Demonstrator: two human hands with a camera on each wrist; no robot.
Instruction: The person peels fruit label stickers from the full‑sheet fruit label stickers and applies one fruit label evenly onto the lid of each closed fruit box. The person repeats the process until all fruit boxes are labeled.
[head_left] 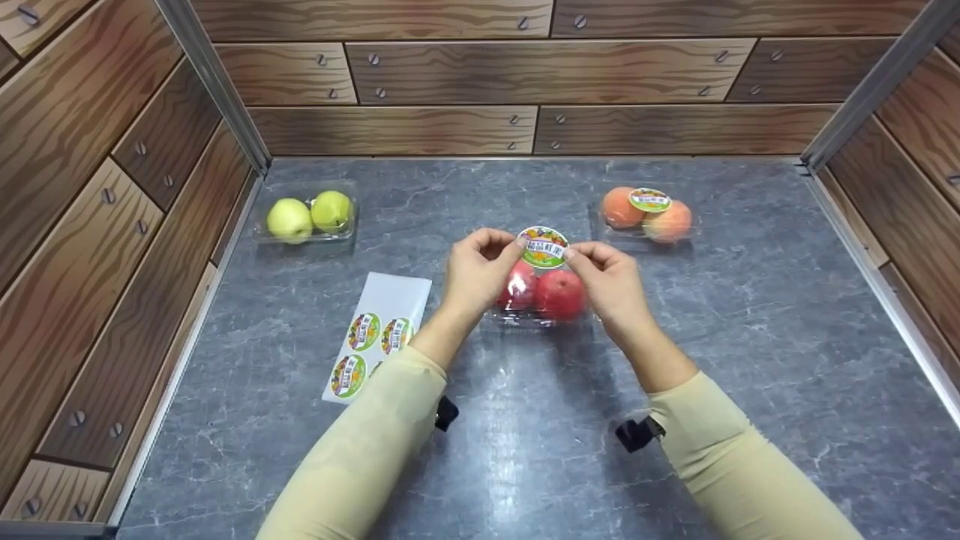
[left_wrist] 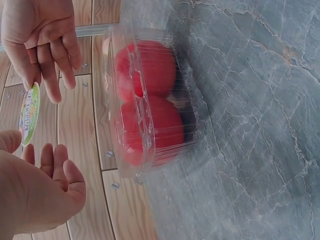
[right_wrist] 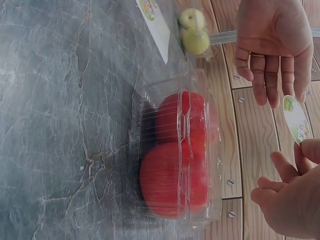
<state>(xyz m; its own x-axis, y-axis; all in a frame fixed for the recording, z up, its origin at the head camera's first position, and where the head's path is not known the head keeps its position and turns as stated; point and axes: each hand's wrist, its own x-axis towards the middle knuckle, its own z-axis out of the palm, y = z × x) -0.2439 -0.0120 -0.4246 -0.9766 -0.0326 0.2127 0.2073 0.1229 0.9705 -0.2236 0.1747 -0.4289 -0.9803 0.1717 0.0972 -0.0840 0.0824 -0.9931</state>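
Note:
Between my two hands, a round fruit-print sticker (head_left: 544,247) is held up above a clear plastic box (head_left: 517,319). My left hand (head_left: 480,270) pinches the sticker's left edge between thumb and finger. Its right edge is pinched the same way by my right hand (head_left: 611,285). Inside the box, two red fruits (left_wrist: 152,130) sit side by side under the closed lid. Both wrist views show the sticker (right_wrist: 297,119) apart from the lid, with the other fingers loosely bent beneath it.
A white sheet with several round stickers (head_left: 397,292) lies left of the box, partly behind my left sleeve. At the back left stands a clear box of green fruits (head_left: 311,215). A box of orange-pink fruits (head_left: 666,223) with a sticker on top stands back right. Wood-print walls enclose the grey table.

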